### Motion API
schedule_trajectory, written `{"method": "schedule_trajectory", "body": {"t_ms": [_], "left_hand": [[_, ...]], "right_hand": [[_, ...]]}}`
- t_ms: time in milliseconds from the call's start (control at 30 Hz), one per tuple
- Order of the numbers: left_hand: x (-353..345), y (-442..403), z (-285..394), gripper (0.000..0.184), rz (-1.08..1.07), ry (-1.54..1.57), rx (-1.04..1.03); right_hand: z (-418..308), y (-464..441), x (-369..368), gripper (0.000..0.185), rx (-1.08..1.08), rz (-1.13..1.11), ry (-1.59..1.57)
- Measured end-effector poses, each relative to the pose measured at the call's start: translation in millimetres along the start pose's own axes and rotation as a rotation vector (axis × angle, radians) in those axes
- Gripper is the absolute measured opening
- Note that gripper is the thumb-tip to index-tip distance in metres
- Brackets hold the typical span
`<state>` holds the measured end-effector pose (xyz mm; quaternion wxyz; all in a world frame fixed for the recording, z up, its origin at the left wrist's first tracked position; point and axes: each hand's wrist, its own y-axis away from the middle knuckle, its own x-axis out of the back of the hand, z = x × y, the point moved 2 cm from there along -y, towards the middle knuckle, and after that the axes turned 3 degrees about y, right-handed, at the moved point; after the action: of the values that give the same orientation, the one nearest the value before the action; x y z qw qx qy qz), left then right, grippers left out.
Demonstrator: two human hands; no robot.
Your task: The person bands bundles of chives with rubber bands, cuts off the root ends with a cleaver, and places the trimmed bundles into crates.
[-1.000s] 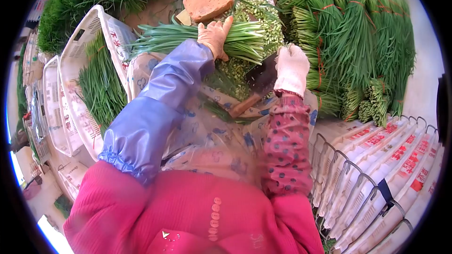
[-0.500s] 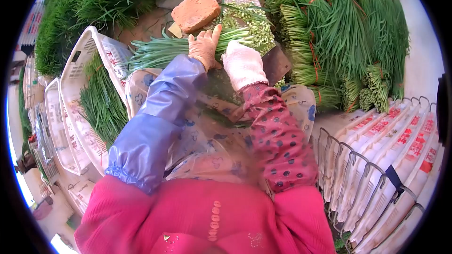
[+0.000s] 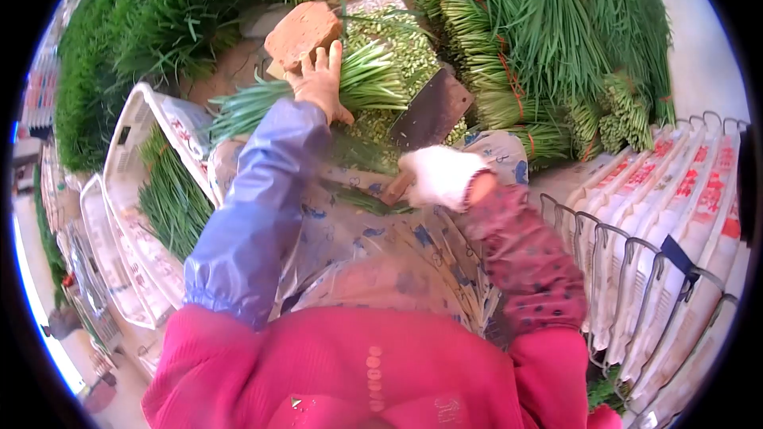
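My left hand (image 3: pixel 319 83), in a pale orange glove, rests on a bunch of long green stems (image 3: pixel 369 75) with its fingers spread. The pale stem ends point right, the green leaves left. A dark cleaver blade (image 3: pixel 433 107) lies to the right over chopped stem pieces (image 3: pixel 407 44). White-gloved and blurred, my right hand (image 3: pixel 441 177) is at the cleaver's wooden handle (image 3: pixel 397 189); its fingers are too smeared to show whether they grip it.
An orange-brown stone block (image 3: pixel 304 34) sits beyond my left hand. Tied green bunches (image 3: pixel 548 32) are piled at the right, loose greens (image 3: pixel 159 24) at the upper left. A white crate (image 3: pixel 131 159) stands left; a wire rack (image 3: pixel 628 242) holds printed bags at the right.
My right hand moved left to the stems, then back down toward the cleaver handle. My left hand stays on the bunch, its fingers now spread wider. The whole view has shifted.
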<state>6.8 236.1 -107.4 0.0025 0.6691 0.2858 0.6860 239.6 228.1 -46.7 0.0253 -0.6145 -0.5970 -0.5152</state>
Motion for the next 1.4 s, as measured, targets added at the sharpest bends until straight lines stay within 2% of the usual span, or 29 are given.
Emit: {"method": "schedule_trajectory", "body": {"t_ms": [67,100,133,200,233,333,367,400,433,533,567,667,700,800,833,867,933,967,1000,1067,1100,1133,1200,1233,1267,1333,1367,1400], "left_hand": [[10.8,14.9,15.8,0.158,0.096,-0.038,-0.033],[7.5,17.2,21.9,0.159,0.144,-0.006,-0.073],[0.6,16.7,28.2,0.160,0.193,0.030,-0.113],[-8.3,11.0,44.2,0.163,0.262,0.077,-0.146],[-7.8,9.1,46.9,0.164,0.241,0.122,-0.109],[4.3,5.9,55.9,0.164,0.249,0.170,-0.062],[14.1,2.6,59.0,0.163,0.133,0.128,-0.025],[21.7,-0.1,60.8,0.163,0.018,0.086,0.015],[27.2,-1.4,62.5,0.156,0.005,0.003,-0.004],[37.5,-12.7,55.6,0.146,-0.083,0.011,-0.073],[40.0,-14.0,54.5,0.133,-0.117,0.031,-0.096],[27.8,-24.7,49.5,0.123,-0.079,0.101,-0.124],[19.4,-24.5,46.2,0.116,0.042,0.163,-0.174],[9.7,-30.6,40.3,0.117,0.042,0.252,-0.210],[7.8,-33.3,39.8,0.128,-0.042,0.289,-0.221],[11.2,-29.6,42.9,0.128,-0.043,0.288,-0.225],[11.7,-15.1,48.8,0.142,-0.042,0.193,-0.215],[19.1,0.2,54.5,0.152,0.007,0.200,-0.246],[15.0,0.6,59.5,0.152,0.004,0.198,-0.244],[5.8,0.2,65.1,0.153,0.037,0.047,-0.187],[5.9,-0.7,68.1,0.144,0.047,0.027,-0.168],[3.2,-5.6,69.8,0.144,0.050,0.027,-0.168],[0.8,-11.2,75.6,0.130,0.021,-0.055,-0.132],[-0.3,-12.4,77.4,0.108,0.069,-0.083,-0.138],[-0.9,-18.4,78.0,0.108,0.068,-0.081,-0.137],[-5.0,-36.3,74.9,0.098,-0.091,-0.067,-0.140],[3.5,-35.0,76.2,0.093,-0.110,-0.051,-0.160],[3.0,-37.4,74.8,0.093,-0.111,-0.051,-0.154]], "right_hand": [[-7.2,-10.4,7.3,0.038,-0.393,-0.133,-0.113],[18.3,-29.4,-26.6,0.028,-0.455,0.099,-0.112],[34.3,-42.4,-47.1,0.037,-0.491,0.199,-0.186],[40.4,-55.2,-70.1,0.047,-0.718,0.532,-0.345],[47.9,-64.0,-75.0,0.059,-0.782,0.456,-0.404],[42.4,-52.4,-64.1,0.070,-0.761,0.542,-0.440],[39.5,-52.0,-67.1,0.070,-0.762,0.541,-0.447],[35.8,-51.3,-71.1,0.078,-0.794,0.557,-0.459],[33.4,-51.0,-75.0,0.086,-0.825,0.574,-0.469],[31.1,-56.7,-95.9,0.096,-0.856,0.639,-0.375],[31.9,-56.1,-95.2,0.101,-0.859,0.670,-0.423],[35.5,-55.3,-92.6,0.091,-0.848,0.685,-0.552],[39.0,-58.4,-92.8,0.095,-0.910,0.673,-0.662],[43.3,-56.6,-87.3,0.101,-0.987,0.620,-0.807],[45.0,-56.1,-89.1,0.091,-0.989,0.659,-0.852],[48.9,-54.8,-87.4,0.091,-0.993,0.660,-0.853],[54.9,-54.8,-83.9,0.072,-0.777,0.566,-0.992],[36.1,-38.9,-65.5,0.057,-0.726,0.703,-0.898],[31.5,-43.3,-72.5,0.057,-0.725,0.700,-0.901],[23.5,-49.7,-78.0,0.056,-0.662,1.047,-0.581],[20.3,-52.6,-80.8,0.054,-0.670,0.983,-0.651],[19.3,-56.8,-81.2,0.054,-0.669,0.985,-0.651],[20.2,-63.7,-82.0,0.054,-0.627,0.876,-0.901],[27.7,-65.7,-79.3,0.047,-0.648,0.763,-0.851],[27.3,-56.8,-69.7,0.047,-0.648,0.762,-0.849],[23.1,-38.9,-47.4,0.051,-0.654,0.658,-0.735],[19.8,-31.5,-44.7,0.053,-0.623,0.755,-0.681],[19.1,-25.8,-44.5,0.053,-0.618,0.751,-0.681]]}}
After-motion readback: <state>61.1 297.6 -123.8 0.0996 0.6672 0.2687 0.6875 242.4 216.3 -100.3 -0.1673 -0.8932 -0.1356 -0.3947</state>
